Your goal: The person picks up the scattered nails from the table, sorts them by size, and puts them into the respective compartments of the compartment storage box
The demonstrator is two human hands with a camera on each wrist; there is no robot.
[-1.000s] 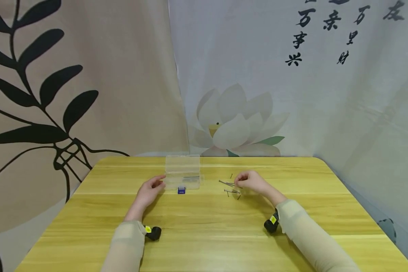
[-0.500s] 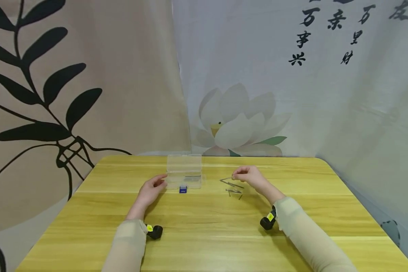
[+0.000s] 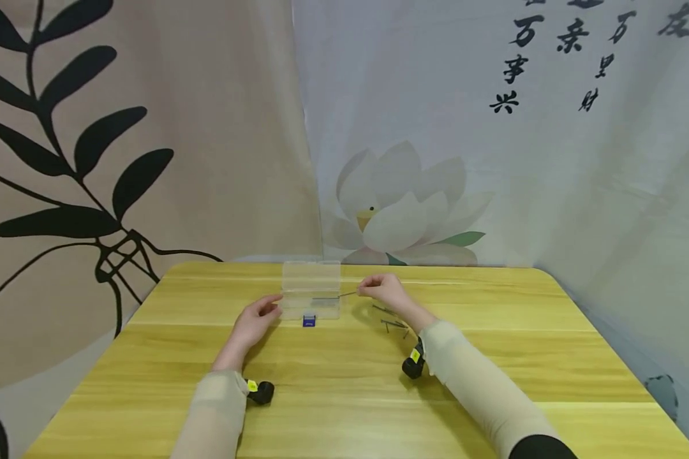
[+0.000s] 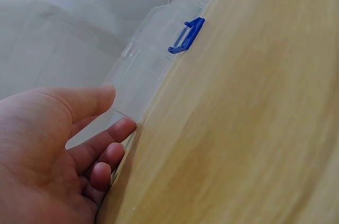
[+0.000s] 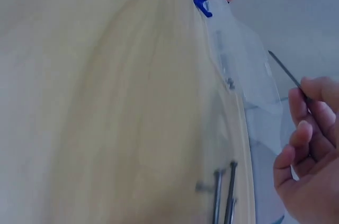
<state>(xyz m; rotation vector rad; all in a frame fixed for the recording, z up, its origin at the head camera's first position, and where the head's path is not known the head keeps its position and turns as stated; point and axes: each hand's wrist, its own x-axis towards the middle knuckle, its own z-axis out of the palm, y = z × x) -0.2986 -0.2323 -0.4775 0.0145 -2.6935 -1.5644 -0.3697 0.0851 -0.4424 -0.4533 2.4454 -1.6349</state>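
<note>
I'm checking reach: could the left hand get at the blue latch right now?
Probably yes: the left hand is at the left end of the clear box, and nothing visible blocks the blue latch.

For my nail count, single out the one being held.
The nail in the right grip; the others are in the clear box or on the table.

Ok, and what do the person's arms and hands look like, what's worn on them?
The left hand and right hand are ungloved. The left sleeve and right sleeve are pale cream; at each cuff sits a small black device with a yellow label. No cables show.
</note>
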